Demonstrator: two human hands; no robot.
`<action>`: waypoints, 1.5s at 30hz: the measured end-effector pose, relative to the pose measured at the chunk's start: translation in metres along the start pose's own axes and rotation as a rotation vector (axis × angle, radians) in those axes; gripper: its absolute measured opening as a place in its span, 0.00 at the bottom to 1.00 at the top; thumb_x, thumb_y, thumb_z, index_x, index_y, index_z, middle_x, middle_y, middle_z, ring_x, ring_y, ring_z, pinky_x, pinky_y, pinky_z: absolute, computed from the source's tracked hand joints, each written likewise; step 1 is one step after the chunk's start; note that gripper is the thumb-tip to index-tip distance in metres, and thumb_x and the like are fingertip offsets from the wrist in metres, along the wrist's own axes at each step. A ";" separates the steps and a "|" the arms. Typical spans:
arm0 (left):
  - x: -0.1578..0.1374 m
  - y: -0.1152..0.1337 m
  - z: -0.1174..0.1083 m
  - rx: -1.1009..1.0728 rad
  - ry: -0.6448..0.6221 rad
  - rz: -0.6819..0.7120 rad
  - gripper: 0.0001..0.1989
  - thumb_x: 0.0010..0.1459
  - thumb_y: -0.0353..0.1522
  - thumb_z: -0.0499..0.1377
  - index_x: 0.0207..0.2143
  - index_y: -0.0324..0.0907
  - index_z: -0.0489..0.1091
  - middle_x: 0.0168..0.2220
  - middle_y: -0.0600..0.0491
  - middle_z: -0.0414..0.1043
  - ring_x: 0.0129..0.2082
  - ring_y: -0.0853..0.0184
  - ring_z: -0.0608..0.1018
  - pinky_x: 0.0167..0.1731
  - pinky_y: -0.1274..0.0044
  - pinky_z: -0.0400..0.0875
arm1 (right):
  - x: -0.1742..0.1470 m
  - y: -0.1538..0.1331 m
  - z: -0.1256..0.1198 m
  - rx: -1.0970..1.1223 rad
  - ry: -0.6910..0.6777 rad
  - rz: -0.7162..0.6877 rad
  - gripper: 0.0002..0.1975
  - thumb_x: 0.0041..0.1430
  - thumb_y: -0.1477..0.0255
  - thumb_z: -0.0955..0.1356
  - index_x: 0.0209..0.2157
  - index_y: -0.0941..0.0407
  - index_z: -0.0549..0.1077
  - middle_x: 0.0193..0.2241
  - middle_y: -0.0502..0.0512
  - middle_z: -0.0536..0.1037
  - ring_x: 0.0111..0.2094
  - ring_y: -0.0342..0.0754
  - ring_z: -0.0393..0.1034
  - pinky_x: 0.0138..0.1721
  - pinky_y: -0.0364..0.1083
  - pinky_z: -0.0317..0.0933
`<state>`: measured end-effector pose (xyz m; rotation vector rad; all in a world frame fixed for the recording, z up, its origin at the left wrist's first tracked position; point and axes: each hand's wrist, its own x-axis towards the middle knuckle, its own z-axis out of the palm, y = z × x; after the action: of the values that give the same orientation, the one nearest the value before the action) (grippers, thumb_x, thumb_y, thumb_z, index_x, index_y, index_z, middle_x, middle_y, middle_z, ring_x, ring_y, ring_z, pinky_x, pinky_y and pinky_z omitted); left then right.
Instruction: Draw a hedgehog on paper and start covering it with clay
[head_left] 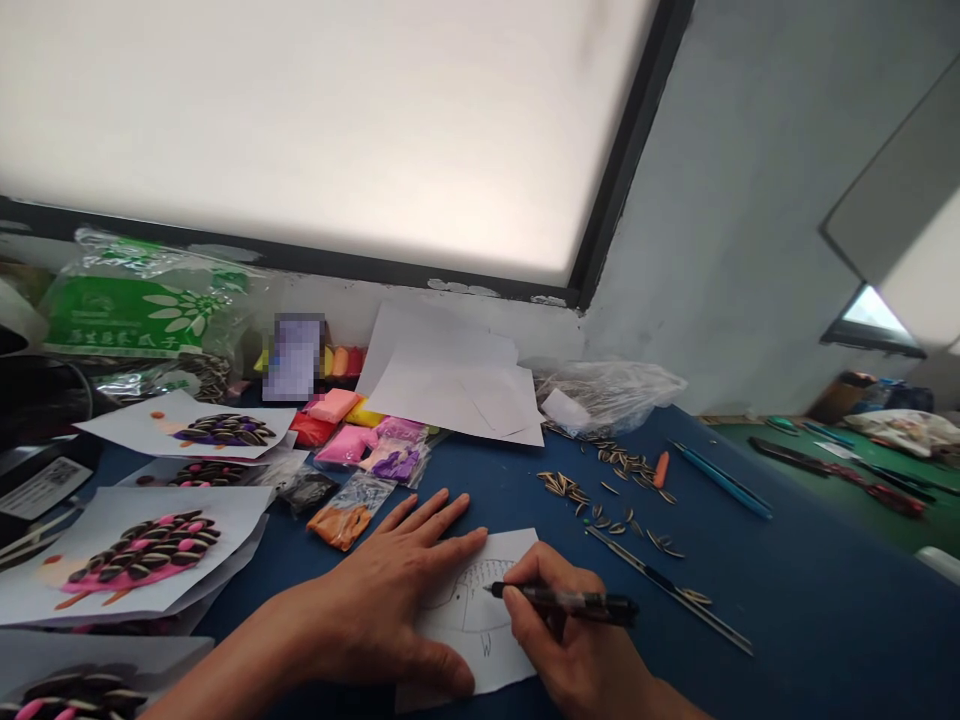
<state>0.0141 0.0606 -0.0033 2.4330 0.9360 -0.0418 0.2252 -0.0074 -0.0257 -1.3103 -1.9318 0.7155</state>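
My right hand (562, 630) grips a black pen (577, 603), its tip on or just over a white sheet of paper (510, 655). On that sheet is a line drawing of a rounded body filled with small marks, with short legs below. My left hand (397, 580) lies flat with fingers spread, its thumb and forefinger resting on the paper's left side. Part of the drawing is hidden under the hands. Close beyond my left fingertips lies a small bag of orange clay (341, 515).
Pictures made with sunflower seeds (150, 550) are stacked at left. Colourful clay packets (352, 440) and white sheets (450, 390) lie at the back. Loose seeds (566, 488), metal tweezers (667, 588) and a blue tool (724, 480) are at right. A green seed bag (135, 310) stands back left.
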 end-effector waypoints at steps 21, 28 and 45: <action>0.000 -0.003 0.003 0.008 0.016 0.001 0.51 0.49 0.59 0.63 0.69 0.51 0.48 0.71 0.48 0.31 0.69 0.45 0.38 0.63 0.48 0.39 | 0.001 0.007 0.001 0.011 -0.047 0.026 0.09 0.64 0.67 0.61 0.32 0.55 0.67 0.20 0.46 0.66 0.19 0.43 0.58 0.22 0.42 0.54; 0.000 -0.002 0.002 0.008 0.006 -0.005 0.52 0.48 0.58 0.65 0.69 0.52 0.48 0.71 0.48 0.30 0.69 0.45 0.38 0.63 0.48 0.39 | 0.002 0.006 0.001 -0.023 -0.028 -0.014 0.09 0.64 0.68 0.61 0.31 0.55 0.67 0.19 0.46 0.65 0.19 0.43 0.58 0.22 0.42 0.53; 0.000 0.002 -0.003 0.018 -0.017 -0.032 0.52 0.49 0.58 0.63 0.69 0.52 0.47 0.71 0.49 0.30 0.69 0.46 0.37 0.63 0.49 0.39 | 0.000 0.003 -0.004 0.027 -0.023 0.035 0.10 0.64 0.66 0.62 0.31 0.55 0.67 0.20 0.46 0.65 0.20 0.43 0.58 0.22 0.42 0.54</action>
<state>0.0152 0.0608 -0.0002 2.4297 0.9712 -0.0831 0.2300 -0.0061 -0.0260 -1.3282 -1.9146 0.7743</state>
